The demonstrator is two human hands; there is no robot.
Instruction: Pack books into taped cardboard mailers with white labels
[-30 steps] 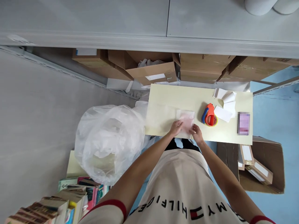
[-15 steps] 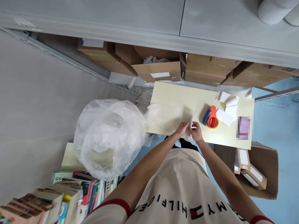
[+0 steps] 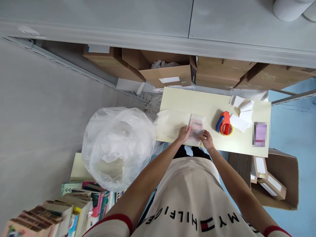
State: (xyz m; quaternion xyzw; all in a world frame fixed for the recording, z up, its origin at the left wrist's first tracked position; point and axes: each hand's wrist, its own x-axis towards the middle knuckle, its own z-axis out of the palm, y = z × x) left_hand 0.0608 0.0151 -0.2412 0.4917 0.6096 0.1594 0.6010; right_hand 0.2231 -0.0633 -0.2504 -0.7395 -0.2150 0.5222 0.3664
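Observation:
A thin wrapped book, pinkish print showing through its cloudy white wrap, lies almost flat at the near edge of the cream board. My left hand grips its left edge, thumb on top. At the lower right edge, my right hand has its fingers closed on the wrap. An orange and blue tape dispenser rests to the right of the book. Beyond it are white paper slips and a blurred purple item.
A large clear plastic bag with white wrapping stands to the left. Rows of books fill the lower left. An open cardboard box with packed parcels is at the lower right. Several cartons sit under the grey shelf.
The wrapped book was upright on its edge between my hands; now its broad face is turned up. My left hand has moved left, widening the gap between the hands.

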